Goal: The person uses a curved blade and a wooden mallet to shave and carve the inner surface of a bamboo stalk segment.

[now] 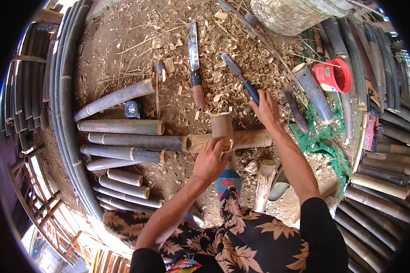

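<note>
A short bamboo section [221, 123] lies lengthwise away from me, across a wooden block [255, 139]. My left hand [209, 160] has its fingers curled onto the section's left side, at a pale cut in its wall; its fingertips are partly hidden. In my right hand [266, 110] is a chisel [234, 68] with a blue handle and a flat metal blade, held off to the right, its blade pointing away from me. My foot in a blue patterned sock [228, 179] rests at the section's near end. Beyond it lies a wooden-handled machete [195, 61] on the shavings.
Several cut bamboo lengths [136, 141] lie at left beside a tape measure [132, 110]. A red bucket [337, 76], green netting [321, 145] and a handsaw [372, 96] are at right. A large pale bucket [296, 16] stands at the back. Long bamboo poles [66, 91] flank the left.
</note>
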